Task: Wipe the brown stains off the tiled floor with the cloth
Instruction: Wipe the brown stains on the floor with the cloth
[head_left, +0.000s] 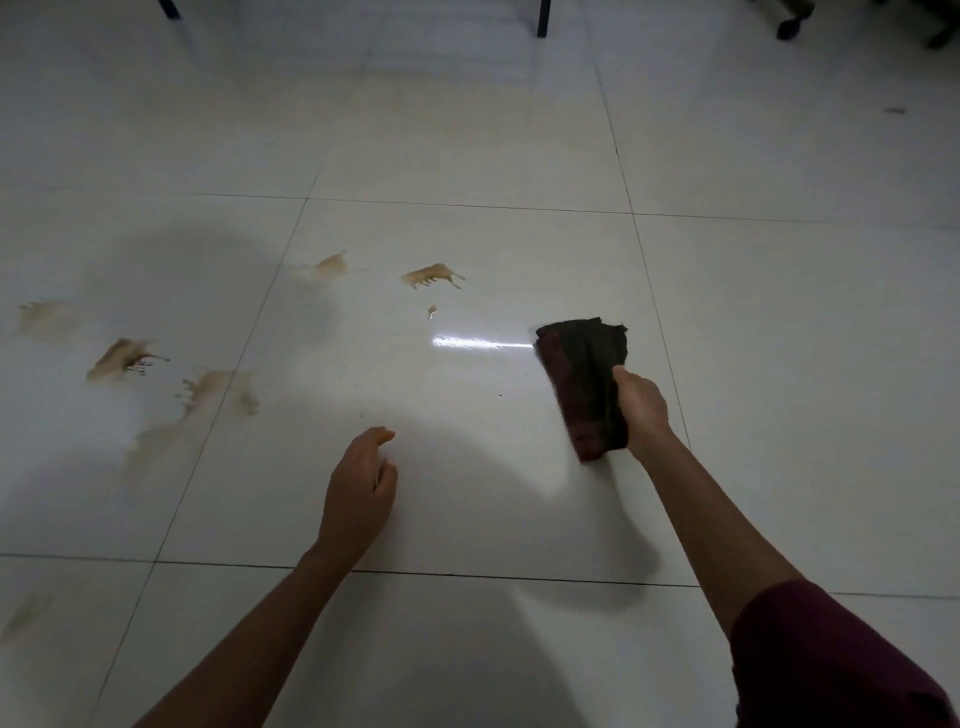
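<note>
Right of the middle of the frame, the right hand (641, 402) is squeezing a dark cloth (584, 384) in a closed fist. It is gripping the cloth near its lower end, so the long side of the cloth is pointing up and a little left in the frame, away from the person. The far end of the cloth is fanning out wide. I cannot tell if the cloth is touching the tiled floor (467, 156) or hanging just over it.

Lower in the middle of the frame, the left hand (361, 493) is hovering with nothing in it, fingers loosely curled and partly spread.

Moving outward, the brown stains are all sitting to the left of the cloth. The nearest one is a tiny drop (431, 311), and just past it is a streaky stain (431, 274) above the middle of the frame. Another stain (330, 266) is sitting further left. A bunch of bigger stains (124, 358) is lying well apart, at the left edge.

So the cloth probably needs to be swept left and a little up. The left hand is nearer to the big stains, but the right hand is the one gripping the cloth.
</note>
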